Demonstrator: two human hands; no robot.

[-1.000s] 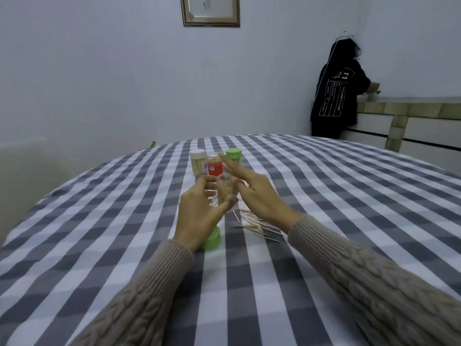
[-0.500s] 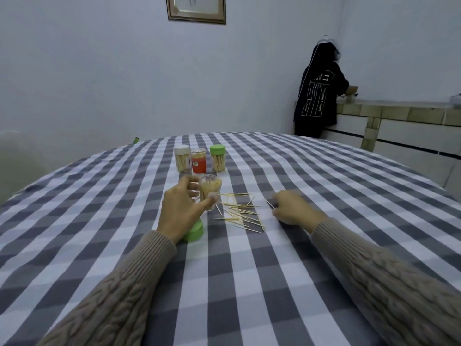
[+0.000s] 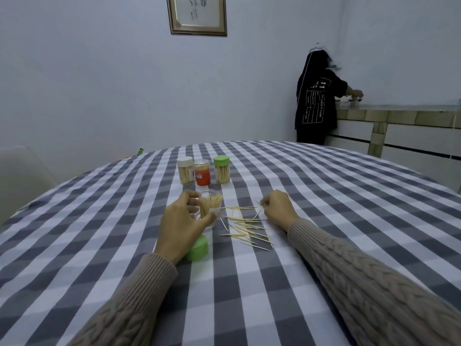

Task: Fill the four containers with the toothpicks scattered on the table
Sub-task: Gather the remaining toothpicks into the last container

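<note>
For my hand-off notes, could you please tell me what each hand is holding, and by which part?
The left hand grips the open clear container round its side wall. The right hand pinches a toothpick near one end, at its fingertips.

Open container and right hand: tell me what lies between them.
In the head view, loose toothpicks lie scattered on the checked cloth between the open container, held by the left hand, and the right hand.

Pale walls (image 3: 99, 83), a framed picture (image 3: 198, 15), tiled counter (image 3: 399, 118).
</note>
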